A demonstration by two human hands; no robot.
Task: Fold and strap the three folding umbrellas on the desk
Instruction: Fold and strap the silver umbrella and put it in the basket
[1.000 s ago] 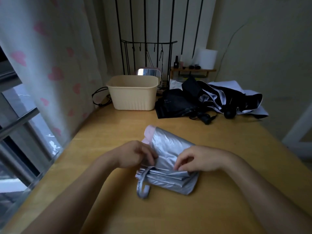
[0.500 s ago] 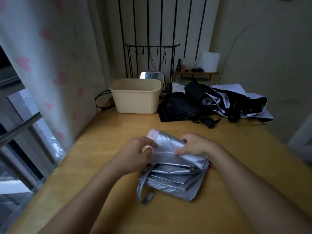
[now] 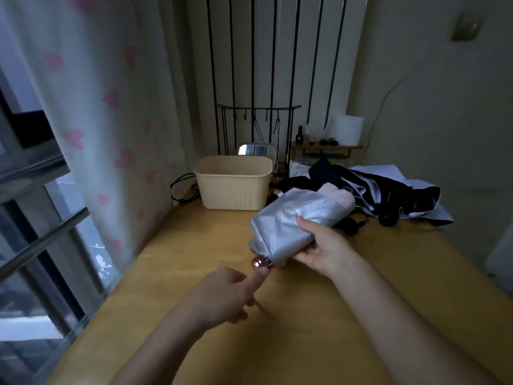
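Blur softens the left hand (image 3: 230, 293), nearest the camera. Its forefinger reaches out to the pink knob (image 3: 259, 263), the other fingers are curled, and I cannot tell whether they pinch anything. Just beyond, the right hand (image 3: 324, 254) wraps thumb and fingers around the silver umbrella (image 3: 291, 223) and holds it tilted above the desk (image 3: 194, 273), knob end low and near, pink end high and far.

Half a second ago the umbrella lay flat on the desk under both hands, with its pleats fanned and a strap loop trailing. Now it is lifted and gathered into one thick roll, and the left hand has come off the canopy. Folding looks nearly finished, so wrapping the strap is probably next, though the strap is not visible here.

The canopy is slick, creased, metallic cloth, the knob is glossy and round, and the desk is smooth pale wood. Farther back stands a ribbed cream bin (image 3: 233, 184). To its right lie the dark umbrellas (image 3: 388, 190), a loose black-and-white heap that is not yet folded.
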